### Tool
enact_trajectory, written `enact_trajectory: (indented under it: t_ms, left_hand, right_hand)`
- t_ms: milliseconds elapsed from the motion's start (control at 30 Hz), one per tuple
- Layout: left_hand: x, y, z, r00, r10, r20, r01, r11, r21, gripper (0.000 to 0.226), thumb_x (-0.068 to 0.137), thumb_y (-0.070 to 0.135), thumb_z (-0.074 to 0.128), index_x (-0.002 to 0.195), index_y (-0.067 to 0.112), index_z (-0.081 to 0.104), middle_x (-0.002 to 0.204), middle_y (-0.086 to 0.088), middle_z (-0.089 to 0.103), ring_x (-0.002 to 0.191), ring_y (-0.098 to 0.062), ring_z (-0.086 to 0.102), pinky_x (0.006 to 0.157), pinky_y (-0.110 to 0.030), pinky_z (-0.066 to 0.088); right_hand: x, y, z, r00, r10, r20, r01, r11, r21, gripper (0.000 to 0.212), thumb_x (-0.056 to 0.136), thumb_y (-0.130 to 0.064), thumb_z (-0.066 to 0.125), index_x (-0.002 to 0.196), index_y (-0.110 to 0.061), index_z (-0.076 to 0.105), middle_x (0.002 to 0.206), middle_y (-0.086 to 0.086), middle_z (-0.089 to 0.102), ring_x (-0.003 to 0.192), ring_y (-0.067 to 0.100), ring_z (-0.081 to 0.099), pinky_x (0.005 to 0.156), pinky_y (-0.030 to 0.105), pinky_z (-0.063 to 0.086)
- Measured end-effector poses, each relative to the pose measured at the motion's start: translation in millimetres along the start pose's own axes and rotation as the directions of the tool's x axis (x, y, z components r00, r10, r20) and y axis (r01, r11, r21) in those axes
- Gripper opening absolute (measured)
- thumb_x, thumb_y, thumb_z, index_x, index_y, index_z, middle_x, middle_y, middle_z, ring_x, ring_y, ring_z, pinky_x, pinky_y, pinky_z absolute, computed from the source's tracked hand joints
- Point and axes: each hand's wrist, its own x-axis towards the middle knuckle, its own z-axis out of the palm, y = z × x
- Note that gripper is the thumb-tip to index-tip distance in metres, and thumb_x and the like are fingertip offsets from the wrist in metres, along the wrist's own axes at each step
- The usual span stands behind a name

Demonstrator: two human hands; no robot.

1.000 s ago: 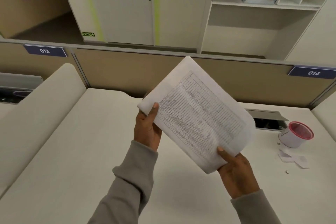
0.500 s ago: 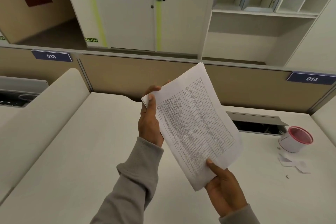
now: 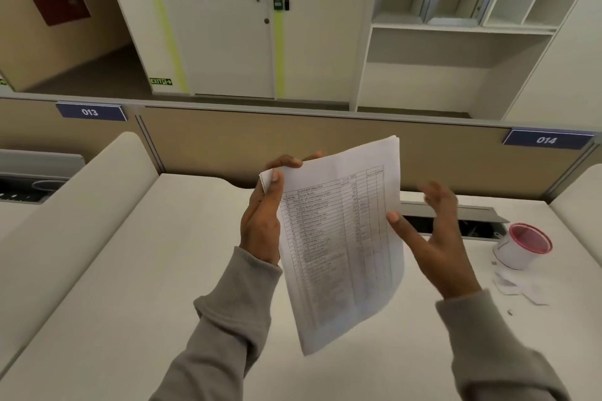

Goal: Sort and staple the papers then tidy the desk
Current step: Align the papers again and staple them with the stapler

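Papers (image 3: 342, 238) hang lengthwise from our left hand's (image 3: 260, 221) corner pinch, our right hand (image 3: 430, 244) spread loosely beside them.

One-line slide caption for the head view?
Left hand pinches white printed paper stack above white desk; right hand open beside it.

Single head-worn wide view, forward and down, probably close above the desk (image 3: 130, 270).
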Motion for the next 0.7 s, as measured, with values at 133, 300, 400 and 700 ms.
enact_trajectory:
  t_ms: [133, 300, 400, 700]
  left_hand:
    - [-3, -2, 3, 1.000, -0.019, -0.003, 0.019, 1.000, -0.006, 0.029, 0.107, 0.022, 0.032, 0.111, 0.019, 0.061, 0.130, -0.013, 0.064, 0.123, -0.032, 0.059, 0.096, -0.038, 0.052]
    - [-3, -1, -7, 0.998, -0.050, -0.029, 0.050, 0.999, -0.021, 0.020, 0.103, 0.018, 0.042, 0.113, 0.017, 0.059, 0.133, -0.020, 0.060, 0.126, -0.040, 0.055, 0.101, -0.046, 0.050]
    - [-3, 1, -12, 0.996, -0.050, -0.070, 0.058, 0.992, 0.111, 0.022, 0.093, 0.016, 0.059, 0.110, 0.028, 0.062, 0.122, -0.014, 0.064, 0.113, -0.036, 0.063, 0.084, -0.043, 0.057]
    - [1, -2, -21, 0.997, -0.031, -0.066, 0.045, 0.977, 0.210, 0.036, 0.092, 0.023, 0.066, 0.126, 0.032, 0.058, 0.120, -0.015, 0.067, 0.106, -0.036, 0.067, 0.082, -0.041, 0.060]
  right_hand:
    - [23, -17, -4, 0.972, -0.069, 0.223, 0.011, 0.967, 0.255, 0.055, 0.082, -0.034, 0.069, 0.130, -0.021, 0.047, 0.126, -0.003, 0.064, 0.116, 0.021, 0.062, 0.095, 0.048, 0.053]
    - [12, -11, 6, 0.969, -0.137, 0.205, 0.069, 0.948, 0.311, 0.034, 0.090, -0.006, 0.063, 0.121, -0.016, 0.053, 0.115, 0.002, 0.068, 0.105, 0.023, 0.067, 0.084, 0.042, 0.059]
    - [4, -7, 12, 0.972, -0.133, 0.191, 0.065, 0.943, 0.327, 0.034, 0.091, -0.004, 0.062, 0.119, -0.022, 0.053, 0.115, -0.001, 0.067, 0.106, 0.022, 0.066, 0.083, 0.040, 0.059]
    - [-1, -2, 16, 0.972, -0.149, 0.184, 0.086, 0.945, 0.315, 0.035, 0.092, -0.006, 0.062, 0.122, -0.023, 0.059, 0.114, -0.005, 0.069, 0.106, 0.018, 0.067, 0.081, 0.032, 0.059]
